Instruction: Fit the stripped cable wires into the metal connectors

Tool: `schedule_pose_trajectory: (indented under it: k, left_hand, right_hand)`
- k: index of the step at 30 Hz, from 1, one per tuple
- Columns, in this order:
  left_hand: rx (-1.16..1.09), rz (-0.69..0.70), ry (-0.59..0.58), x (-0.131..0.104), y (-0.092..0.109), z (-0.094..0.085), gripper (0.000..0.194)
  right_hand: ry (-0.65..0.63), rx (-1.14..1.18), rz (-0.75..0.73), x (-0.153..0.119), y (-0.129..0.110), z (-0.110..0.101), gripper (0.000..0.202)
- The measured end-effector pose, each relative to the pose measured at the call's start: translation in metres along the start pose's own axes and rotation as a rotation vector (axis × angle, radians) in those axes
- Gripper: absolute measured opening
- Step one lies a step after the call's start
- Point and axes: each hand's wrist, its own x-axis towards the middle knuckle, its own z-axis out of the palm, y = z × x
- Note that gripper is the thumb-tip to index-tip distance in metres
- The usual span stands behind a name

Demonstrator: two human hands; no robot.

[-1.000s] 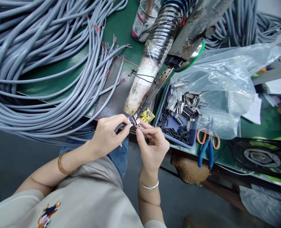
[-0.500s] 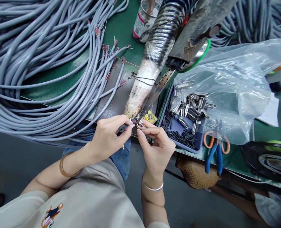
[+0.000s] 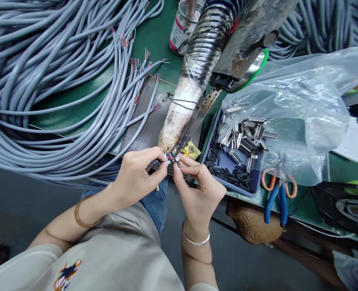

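At the soldering iron [image 3: 190, 131]: one metal connector [image 3: 177, 159], its wired cable end [image 3: 168, 156] pinched, presumably for steadiness, by left hand [image 3: 136, 169]; right hand [image 3: 201, 186] nearly closed alongside, contents unclear; parts tray [image 3: 246, 192] nearby, likely for reach.

Legible text: none | jar [image 3: 176, 36] label [image 3: 177, 33]: print too small to read

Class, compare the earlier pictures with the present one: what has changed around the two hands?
The small metal connector has moved slightly towards the table and now sits under the tip of the long metal tool; both left hand and right hand went with it. No new grip or release shows. Unchanged: the left's pinch on the wire ends, the tray, the pliers.
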Motion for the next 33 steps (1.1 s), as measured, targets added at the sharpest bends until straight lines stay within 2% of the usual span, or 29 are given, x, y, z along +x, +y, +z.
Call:
schedule_pose_trajectory:
  k: [3,11,14,18,20,24,26,28,30,33]
  left_hand:
    - [-0.02,-0.016,-0.038,-0.001,-0.001,0.0,0.016]
    - [0.0,-0.005,-0.047,-0.005,-0.003,0.0,0.013]
    - [0.051,0.07,-0.051,-0.009,-0.008,0.001,0.011]
    - [0.139,0.247,0.026,-0.016,-0.016,0.005,0.013]
    - [0.114,0.272,0.025,-0.018,-0.018,0.005,0.014]
    - [-0.071,0.155,-0.052,-0.016,-0.017,0.001,0.014]
    - [-0.157,0.09,-0.088,-0.015,-0.016,-0.002,0.013]
    - [-0.216,0.049,-0.124,-0.015,-0.016,-0.003,0.011]
    - [-0.253,0.032,-0.14,-0.016,-0.016,-0.003,0.01]
    - [-0.279,0.005,-0.108,-0.016,-0.017,-0.003,0.011]
  right_hand:
    - [-0.022,0.022,0.015,-0.001,0.001,0.0,0.011]
    - [-0.018,0.023,0.024,-0.003,0.004,0.001,0.007]
    - [-0.012,0.02,0.016,-0.005,0.006,0.001,0.006]
    - [0.008,-0.001,0.001,-0.008,0.007,0.001,0.008]
    - [0.013,-0.002,0.009,-0.009,0.007,0.001,0.009]
    - [0.031,0.023,0.038,-0.016,0.008,0.0,0.007]
    - [0.131,0.016,0.01,-0.02,0.009,-0.003,0.011]
    - [0.202,-0.051,-0.085,-0.022,0.009,-0.007,0.018]
    - [0.132,-0.154,-0.21,-0.02,0.008,-0.01,0.021]
    - [-0.065,-0.256,-0.339,-0.016,0.006,-0.01,0.019]
